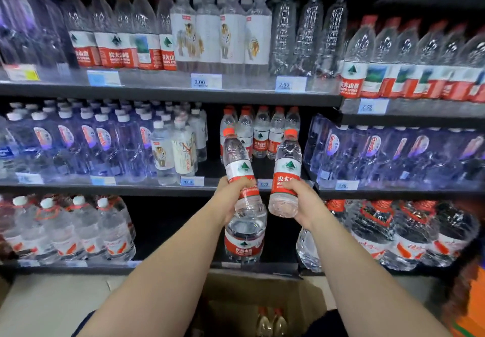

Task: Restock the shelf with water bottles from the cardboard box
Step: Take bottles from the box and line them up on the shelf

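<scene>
Two red-capped water bottles are raised before the middle shelf (157, 189): left hand (231, 200) grips one bottle (237, 166), right hand (301, 200) grips the other bottle (287, 168).

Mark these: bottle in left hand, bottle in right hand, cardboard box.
Left-hand bottle (240, 168), head view, on its white label.
Right-hand bottle (288, 169), head view, on its white label.
Cardboard box (262, 290), head view, on its far flap.

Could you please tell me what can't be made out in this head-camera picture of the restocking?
- Cardboard box: head view, arms and bottom edge hide its contents; only two bottle tops show.
- Price tag beside left hand and its bottle: head view, small print blurred.
- Red-capped row on the middle shelf: head view, front bottles hide its depth.
</scene>
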Tool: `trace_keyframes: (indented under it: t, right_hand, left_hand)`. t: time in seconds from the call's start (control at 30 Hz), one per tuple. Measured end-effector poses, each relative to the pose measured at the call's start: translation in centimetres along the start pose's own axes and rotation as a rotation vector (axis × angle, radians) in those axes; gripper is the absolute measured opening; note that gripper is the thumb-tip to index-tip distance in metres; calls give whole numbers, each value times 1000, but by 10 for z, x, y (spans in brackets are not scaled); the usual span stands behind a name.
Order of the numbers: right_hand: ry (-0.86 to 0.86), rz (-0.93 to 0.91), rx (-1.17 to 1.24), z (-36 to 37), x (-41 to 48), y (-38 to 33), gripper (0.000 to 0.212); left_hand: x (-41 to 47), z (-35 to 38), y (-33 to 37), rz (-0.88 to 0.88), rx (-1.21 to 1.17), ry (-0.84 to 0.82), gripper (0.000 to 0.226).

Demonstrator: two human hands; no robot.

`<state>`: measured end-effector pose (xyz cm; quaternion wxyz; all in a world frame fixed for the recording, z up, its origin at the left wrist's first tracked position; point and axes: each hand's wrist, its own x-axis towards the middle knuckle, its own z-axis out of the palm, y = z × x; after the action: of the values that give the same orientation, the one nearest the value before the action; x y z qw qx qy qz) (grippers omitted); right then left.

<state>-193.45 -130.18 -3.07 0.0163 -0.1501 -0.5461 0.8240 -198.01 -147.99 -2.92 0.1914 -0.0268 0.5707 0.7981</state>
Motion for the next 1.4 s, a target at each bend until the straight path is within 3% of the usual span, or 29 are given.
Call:
trace_keyframes:
  t: [0.2,0.4,0.6,0.87,1.1,1.3,1.4]
  right_hand:
    - [-5,14,29,2,70,-22,42]
    - [-13,-131,-172,-2,138,-45,46]
    - [-21,-219,-296,-17,193,-37,73]
    - [42,-208,-393,-40,223,-14,82]
    - [-23,-195,-495,-47,227,-11,83]
    - [30,-208,-622,-46,220,-14,78]
    - [77,-211,-678,-50,224,-15,73]
  left_hand:
    - [72,11,14,27,-8,21,63]
    - [150,26,32,149,178,-68,50]
    - [204,40,32,229,335,-2,47]
    - [227,36,5,184,378,10,73]
    - [236,27,3,181,447,-72,73]
    - [233,12,-9,211,712,57,77]
    - [235,12,-12,190,806,106,67]
